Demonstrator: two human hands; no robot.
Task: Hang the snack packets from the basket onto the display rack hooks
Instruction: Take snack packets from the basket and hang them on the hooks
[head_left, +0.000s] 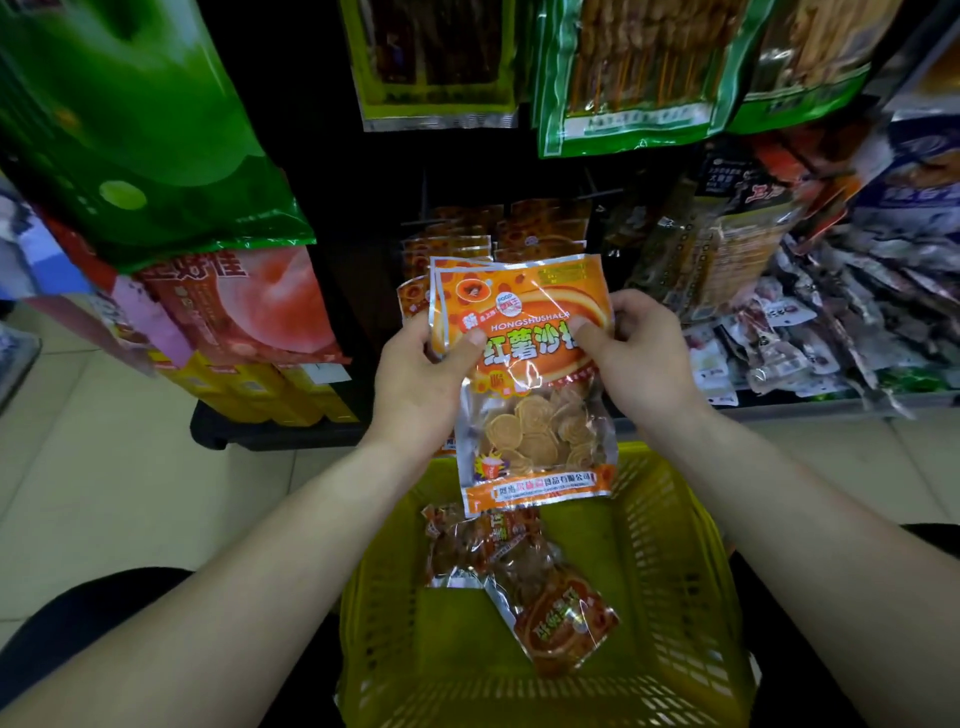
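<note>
Both hands, left hand (415, 379) and right hand (636, 358), pinch the orange packet (524, 374) by its upper edges, upright over the basket (675, 597), likely to square its top to the far hooks (605, 193). Two packets (519, 582) lie in the basket.

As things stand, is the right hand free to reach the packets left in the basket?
Probably not yet. The right hand and left hand both grip the orange packets. The packets in the basket lie uncovered, so letting go would clear the way.
</note>
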